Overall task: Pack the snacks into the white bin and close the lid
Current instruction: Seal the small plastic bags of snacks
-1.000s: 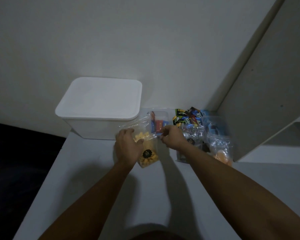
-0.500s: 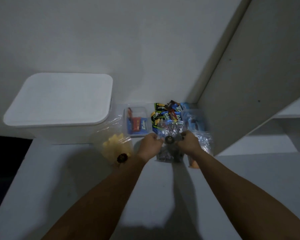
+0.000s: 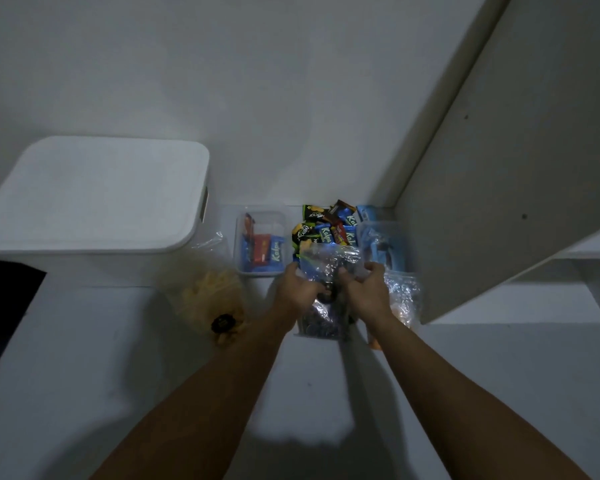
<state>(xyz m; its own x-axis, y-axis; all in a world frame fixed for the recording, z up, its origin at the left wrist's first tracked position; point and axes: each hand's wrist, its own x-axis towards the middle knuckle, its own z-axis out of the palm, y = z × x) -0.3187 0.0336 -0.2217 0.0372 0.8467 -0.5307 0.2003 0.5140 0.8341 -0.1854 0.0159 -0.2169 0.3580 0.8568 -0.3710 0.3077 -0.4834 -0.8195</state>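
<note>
White bin (image 3: pixel 84 216) sits at the left of the frame on the pale bench (image 3: pixel 118 393), its lid (image 3: pixel 94 192) closed on top; its long axis runs left to right, and a slot handle shows on its right end. Just right of it and lower lies a clear bag of yellow snacks (image 3: pixel 207 296) with a dark round sticker, long axis running up the frame with a slight lean. Above and right, a clear plastic tub (image 3: pixel 261 242) holds wrapped bars, one marked Kalpa. At centre, the left hand (image 3: pixel 300 292) and right hand (image 3: pixel 368 292) each hold the crinkled top of a clear bag of dark snacks (image 3: pixel 321 322), fingers curled round the plastic; that bag's long axis runs up the frame. Behind it is a heap of wrapped snacks (image 3: pixel 326 226). Further right lie a blue-tinted clear tub (image 3: pixel 383 242) and a clear bag of orange snacks (image 3: pixel 404 303), against a white cabinet panel (image 3: pixel 516 188).
</note>
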